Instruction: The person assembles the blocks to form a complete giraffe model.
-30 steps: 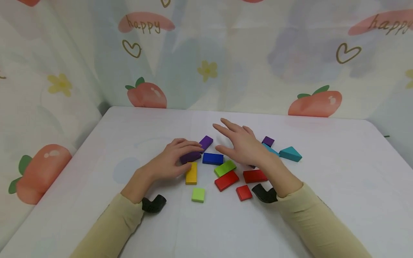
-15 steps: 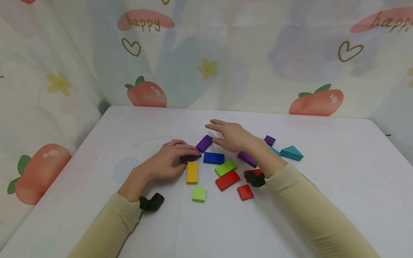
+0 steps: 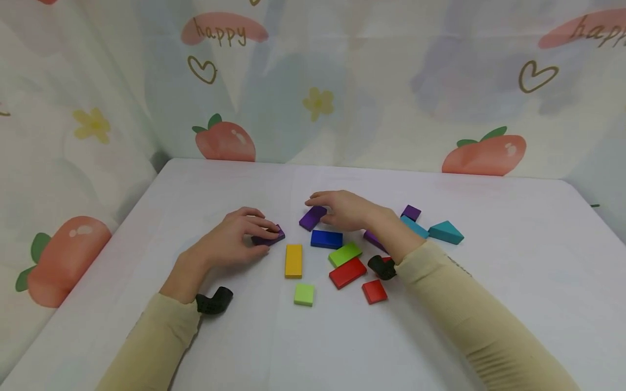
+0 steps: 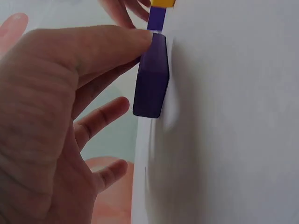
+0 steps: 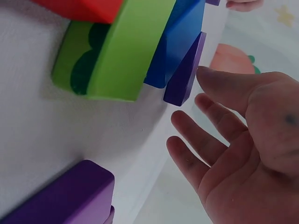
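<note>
Pinching a purple block (image 4: pixel 152 81) — left hand (image 3: pixel 230 239); right hand (image 3: pixel 347 210) near another (image 3: pixel 310 219).

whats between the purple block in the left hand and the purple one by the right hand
In the head view, only bare white table separates the held purple block from the other purple block.

White table (image 3: pixel 303 347); coloured blocks (image 3: pixel 294 261) scattered on top.

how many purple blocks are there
4: dark purple rectangular block in left hand, purple rectangular block by right hand, part-hidden purple block behind right wrist, small purple block beyond it; others may be hidden.
</note>
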`<state>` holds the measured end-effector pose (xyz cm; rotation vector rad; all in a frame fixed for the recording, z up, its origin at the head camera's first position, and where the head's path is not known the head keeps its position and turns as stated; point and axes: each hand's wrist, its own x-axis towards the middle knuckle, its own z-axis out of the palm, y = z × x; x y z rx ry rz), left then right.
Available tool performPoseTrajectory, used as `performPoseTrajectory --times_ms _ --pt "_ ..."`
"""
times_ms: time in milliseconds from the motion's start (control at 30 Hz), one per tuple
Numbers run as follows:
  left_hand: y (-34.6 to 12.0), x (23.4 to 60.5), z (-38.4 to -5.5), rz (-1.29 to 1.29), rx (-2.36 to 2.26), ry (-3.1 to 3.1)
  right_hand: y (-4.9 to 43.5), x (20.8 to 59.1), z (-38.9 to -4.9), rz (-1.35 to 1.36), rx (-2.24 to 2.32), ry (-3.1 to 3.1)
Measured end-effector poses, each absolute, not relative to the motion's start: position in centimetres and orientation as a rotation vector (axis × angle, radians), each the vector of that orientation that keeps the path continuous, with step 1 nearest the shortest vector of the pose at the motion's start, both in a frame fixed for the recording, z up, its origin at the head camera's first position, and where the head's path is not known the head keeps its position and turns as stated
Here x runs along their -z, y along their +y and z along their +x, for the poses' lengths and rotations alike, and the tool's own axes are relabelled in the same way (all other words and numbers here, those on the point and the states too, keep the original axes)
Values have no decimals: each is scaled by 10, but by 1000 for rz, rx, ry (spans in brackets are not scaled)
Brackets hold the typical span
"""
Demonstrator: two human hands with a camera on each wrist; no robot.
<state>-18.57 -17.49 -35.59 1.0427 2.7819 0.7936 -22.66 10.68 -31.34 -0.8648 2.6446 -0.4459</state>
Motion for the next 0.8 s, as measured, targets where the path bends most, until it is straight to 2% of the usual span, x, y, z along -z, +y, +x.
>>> performPoseTrajectory --times_ms 167,433,567,800 --pt "-180 348 -185 1011 -723 2802 106 314 -227 -856 459 2624" --pt "-154 341 -178 1273 -579 2743 107 314 -228 -863 436 2630" --pt "-140 345 -174 1264 -548 2646 108 317 -228 -875 464 2644" --pt "-142 343 -168 1230 -517 2685 105 320 -228 -872 506 2636"
